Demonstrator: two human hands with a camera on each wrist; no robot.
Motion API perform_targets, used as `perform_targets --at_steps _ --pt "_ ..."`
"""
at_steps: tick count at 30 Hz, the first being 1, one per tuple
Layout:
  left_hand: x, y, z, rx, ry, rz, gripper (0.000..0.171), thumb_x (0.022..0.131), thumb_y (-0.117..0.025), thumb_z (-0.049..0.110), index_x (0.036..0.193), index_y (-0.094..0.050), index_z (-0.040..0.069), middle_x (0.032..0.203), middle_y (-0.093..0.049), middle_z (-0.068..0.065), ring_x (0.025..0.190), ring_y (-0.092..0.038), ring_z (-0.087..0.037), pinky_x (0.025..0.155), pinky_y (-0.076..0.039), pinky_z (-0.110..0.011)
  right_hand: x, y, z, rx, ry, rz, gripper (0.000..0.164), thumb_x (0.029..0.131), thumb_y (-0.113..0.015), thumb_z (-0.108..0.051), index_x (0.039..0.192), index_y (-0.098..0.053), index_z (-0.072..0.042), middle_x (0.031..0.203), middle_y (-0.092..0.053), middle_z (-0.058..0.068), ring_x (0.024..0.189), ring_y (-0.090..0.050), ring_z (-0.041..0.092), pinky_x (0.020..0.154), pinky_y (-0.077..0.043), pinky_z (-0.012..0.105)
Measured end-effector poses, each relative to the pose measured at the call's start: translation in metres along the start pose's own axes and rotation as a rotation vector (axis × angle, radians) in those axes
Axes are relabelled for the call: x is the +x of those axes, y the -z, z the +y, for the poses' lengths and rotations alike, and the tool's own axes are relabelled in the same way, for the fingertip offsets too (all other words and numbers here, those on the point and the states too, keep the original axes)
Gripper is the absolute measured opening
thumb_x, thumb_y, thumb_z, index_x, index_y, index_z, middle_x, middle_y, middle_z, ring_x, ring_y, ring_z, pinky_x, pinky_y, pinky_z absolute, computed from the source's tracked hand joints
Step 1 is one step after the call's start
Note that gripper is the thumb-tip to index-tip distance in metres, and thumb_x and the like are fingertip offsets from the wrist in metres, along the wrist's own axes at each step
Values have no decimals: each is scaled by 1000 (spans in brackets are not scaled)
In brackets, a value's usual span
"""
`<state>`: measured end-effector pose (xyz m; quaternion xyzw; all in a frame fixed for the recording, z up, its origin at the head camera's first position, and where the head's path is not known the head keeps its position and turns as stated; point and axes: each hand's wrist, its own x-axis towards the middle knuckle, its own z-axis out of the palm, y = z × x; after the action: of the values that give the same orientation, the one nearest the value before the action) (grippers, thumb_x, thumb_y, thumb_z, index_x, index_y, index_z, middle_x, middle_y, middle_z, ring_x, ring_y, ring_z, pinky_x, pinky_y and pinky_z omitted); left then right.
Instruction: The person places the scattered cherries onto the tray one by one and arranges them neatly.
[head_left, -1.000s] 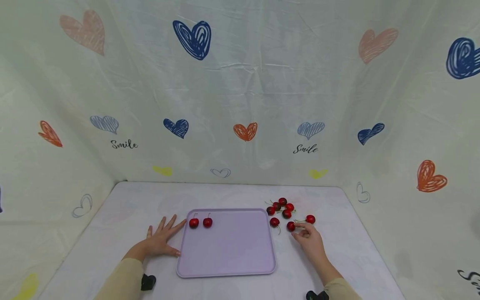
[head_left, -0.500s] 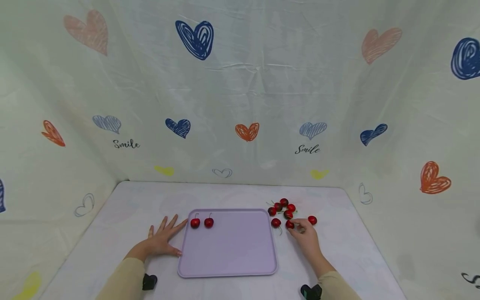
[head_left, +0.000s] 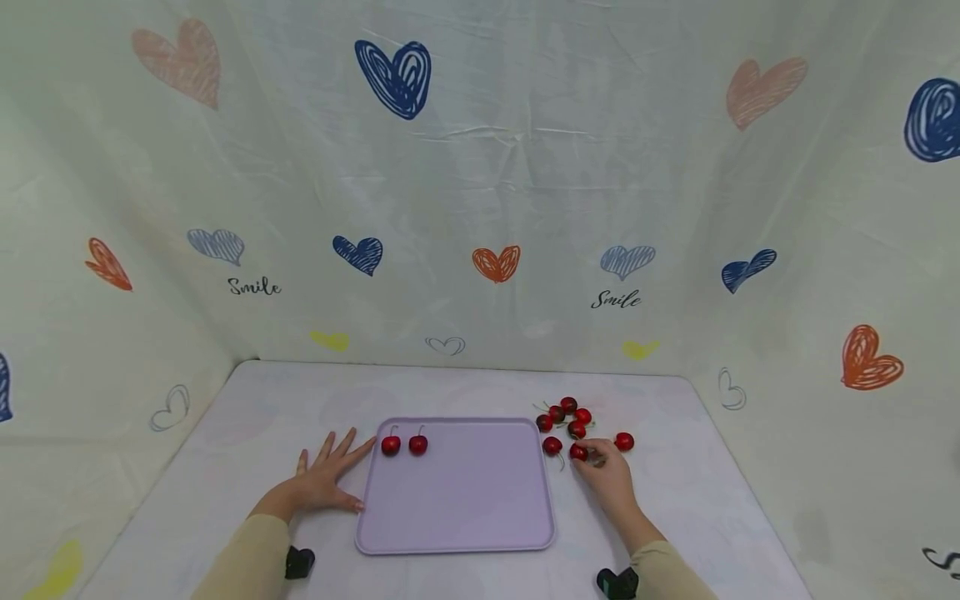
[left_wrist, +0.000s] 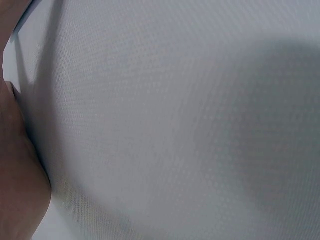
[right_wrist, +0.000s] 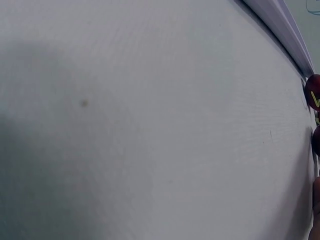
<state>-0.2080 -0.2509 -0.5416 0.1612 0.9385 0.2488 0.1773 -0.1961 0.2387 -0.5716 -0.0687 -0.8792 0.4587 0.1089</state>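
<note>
My right hand (head_left: 609,479) pinches a dark red cherry (head_left: 578,452) between thumb and fingers, right of the lilac tray (head_left: 457,545), low over the table or on it; I cannot tell which. Two cherries with stems upward, one cherry (head_left: 391,446) and another cherry (head_left: 418,445), sit side by side in the tray's far left corner. My left hand (head_left: 324,483) lies with spread fingers on the table, forefinger and thumb touching the tray's left edge. Only part of that hand (left_wrist: 22,180) enters the left wrist view. At the right wrist view's right border, a cherry (right_wrist: 314,92) is cut off.
Several loose cherries (head_left: 557,414) cluster beyond my right hand, near the tray's far right corner. A nearer cherry (head_left: 552,446) lies beside the tray, and one more cherry (head_left: 624,442) rests right of my fingers. Behind the white table (head_left: 450,387) hangs a heart-printed curtain (head_left: 517,183).
My right hand has shifted slightly left, bringing the pinched cherry closer to the one beside the tray. The left hand and the two cherries in the tray have stayed put.
</note>
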Motion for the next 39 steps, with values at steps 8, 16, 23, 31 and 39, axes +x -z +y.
perform_targets --at_steps 8,16,23,31,39 --pt "0 0 0 -3 -3 5 109 65 -84 51 153 -30 14 159 -4 -26 139 10 -55 98 16 -76 -2 0 -11 138 18 4 27 80 -78 1 106 -72 -2 104 -62 10 95 -64 26 78 -54 23" --pt "0 1 -1 -5 -20 21 108 66 -84 53 152 -31 14 158 -5 -27 139 8 -56 98 15 -76 -6 -9 -35 402 53 -34 30 79 -74 11 108 -67 10 110 -56 19 89 -65 18 75 -54 18" --pt "-1 0 -3 -16 -22 9 109 65 -82 57 154 -30 21 159 -5 -27 140 10 -55 98 17 -75 -10 -24 -58 567 -3 -83 37 76 -70 20 111 -60 17 115 -54 26 84 -64 15 72 -55 19" --pt "-1 -1 0 12 -5 20 108 66 -84 52 152 -31 15 159 -7 -26 140 8 -55 99 12 -76 -13 -45 -73 592 35 -102 36 77 -74 14 111 -61 13 107 -64 17 85 -64 10 75 -55 21" --pt "0 -2 -2 3 -12 14 108 67 -82 55 154 -29 19 159 -4 -25 140 9 -54 99 15 -75 -15 -60 -90 599 75 -141 35 77 -74 13 111 -64 12 109 -65 22 86 -65 11 75 -54 20"
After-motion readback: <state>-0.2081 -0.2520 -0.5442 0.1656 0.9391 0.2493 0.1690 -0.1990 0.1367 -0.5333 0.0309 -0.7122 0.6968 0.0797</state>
